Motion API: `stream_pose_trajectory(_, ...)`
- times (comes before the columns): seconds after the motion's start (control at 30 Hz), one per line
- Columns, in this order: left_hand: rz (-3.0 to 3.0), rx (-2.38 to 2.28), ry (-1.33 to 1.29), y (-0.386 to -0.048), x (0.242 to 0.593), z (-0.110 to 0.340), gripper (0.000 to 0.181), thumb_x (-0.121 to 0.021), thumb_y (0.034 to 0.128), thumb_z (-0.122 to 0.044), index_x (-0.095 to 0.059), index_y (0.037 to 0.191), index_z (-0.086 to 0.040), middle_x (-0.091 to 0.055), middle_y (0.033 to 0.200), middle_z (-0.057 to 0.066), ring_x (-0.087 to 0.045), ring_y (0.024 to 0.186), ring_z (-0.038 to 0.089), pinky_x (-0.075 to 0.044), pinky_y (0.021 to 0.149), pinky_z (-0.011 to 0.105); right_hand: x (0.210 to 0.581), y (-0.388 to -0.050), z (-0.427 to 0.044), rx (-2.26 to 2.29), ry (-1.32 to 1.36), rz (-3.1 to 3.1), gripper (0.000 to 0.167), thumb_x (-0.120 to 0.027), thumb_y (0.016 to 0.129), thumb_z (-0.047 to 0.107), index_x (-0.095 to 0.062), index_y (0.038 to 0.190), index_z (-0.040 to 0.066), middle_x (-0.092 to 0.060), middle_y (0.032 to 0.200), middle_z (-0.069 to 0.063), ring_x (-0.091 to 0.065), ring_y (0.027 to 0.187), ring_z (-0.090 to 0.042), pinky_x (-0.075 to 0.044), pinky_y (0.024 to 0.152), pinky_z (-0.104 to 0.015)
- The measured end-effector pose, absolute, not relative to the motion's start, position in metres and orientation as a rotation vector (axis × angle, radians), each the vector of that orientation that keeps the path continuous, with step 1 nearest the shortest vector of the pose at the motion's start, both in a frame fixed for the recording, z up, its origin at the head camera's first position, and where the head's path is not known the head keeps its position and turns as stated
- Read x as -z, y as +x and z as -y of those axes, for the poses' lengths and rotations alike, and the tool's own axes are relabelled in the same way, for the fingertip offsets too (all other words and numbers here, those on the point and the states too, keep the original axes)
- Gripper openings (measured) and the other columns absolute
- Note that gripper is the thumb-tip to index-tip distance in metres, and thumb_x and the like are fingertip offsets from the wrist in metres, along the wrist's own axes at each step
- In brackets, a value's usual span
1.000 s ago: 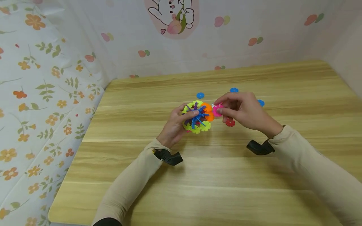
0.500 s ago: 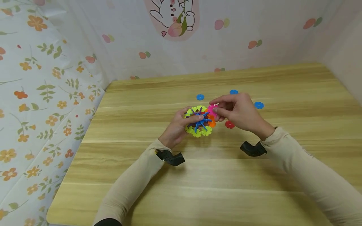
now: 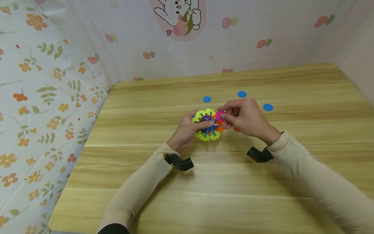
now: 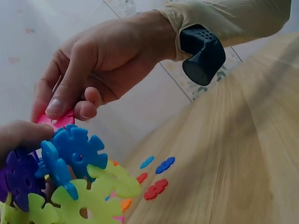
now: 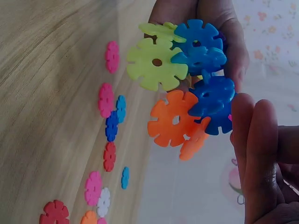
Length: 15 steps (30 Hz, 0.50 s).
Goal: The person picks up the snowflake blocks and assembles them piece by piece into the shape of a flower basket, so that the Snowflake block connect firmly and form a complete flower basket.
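Observation:
My left hand point(image 3: 187, 130) grips a joined cluster of notched plastic discs, its thumb lying over the blue discs point(image 3: 209, 128) in the middle. Yellow-green discs point(image 3: 205, 137) ring the cluster, with orange ones point(image 5: 172, 119) at its right side. Between thumb and fingertips my right hand point(image 3: 248, 118) pinches a pink disc point(image 3: 219, 116) against the cluster's upper right edge. In the left wrist view the same pink disc point(image 4: 58, 122) shows beside a blue disc point(image 4: 79, 150). The right wrist view mostly hides it behind the fingers.
Blue discs point(image 3: 207, 99) lie beyond the hands on the wooden table point(image 3: 222, 182), and a red disc point(image 3: 236, 129) is partly under the right hand. More loose pink point(image 5: 106, 100), red point(image 5: 109, 157) and white point(image 5: 103, 202) discs show in the right wrist view. A patterned curtain stands behind.
The left hand and cluster have shifted slightly right, and the cluster has turned. My right hand has moved a little left with the pink disc, now overlapping the cluster's upper right edge.

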<state>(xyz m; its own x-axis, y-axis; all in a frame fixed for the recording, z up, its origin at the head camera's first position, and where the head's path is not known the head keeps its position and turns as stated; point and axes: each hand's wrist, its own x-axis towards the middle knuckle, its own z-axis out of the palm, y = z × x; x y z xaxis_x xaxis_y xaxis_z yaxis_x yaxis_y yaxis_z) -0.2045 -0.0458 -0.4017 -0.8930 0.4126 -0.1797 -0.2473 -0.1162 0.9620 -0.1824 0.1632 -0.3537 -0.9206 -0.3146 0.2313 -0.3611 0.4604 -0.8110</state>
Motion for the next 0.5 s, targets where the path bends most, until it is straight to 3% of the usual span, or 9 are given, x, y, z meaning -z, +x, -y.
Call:
stream_pose_trajectory(0.3, -1.763, -1.987, 0.112, -0.206, 0.408, 0.042, 0.041, -0.076, 0.0868, -0.003, -0.060, 0.124, -0.003, -0.067, 0.109, 0.007, -0.068, 0.093, 0.015, -0.060, 0.081, 0.027, 0.359, -0.193, -0.167, -1.615, 0.597, 2.812, 0.009, -0.068, 0.091, -0.003, -0.073, 0.099, -0.005, -0.070, 0.081, -0.024, -0.071, 0.058, -0.026, -0.061, 0.057, -0.038)
stream_pose_trajectory(0.5, -1.782, -1.963, 0.103, -0.209, 0.409, 0.043, 0.042, -0.076, 0.0871, -0.004, -0.059, 0.125, -0.003, -0.067, 0.110, 0.007, -0.067, 0.094, 0.014, -0.060, 0.081, 0.025, 0.366, -0.195, -0.163, -1.589, 0.600, 2.830, 0.008, -0.066, 0.092, -0.003, -0.072, 0.098, -0.004, -0.067, 0.075, -0.018, -0.072, 0.061, -0.030, -0.060, 0.055, -0.035)
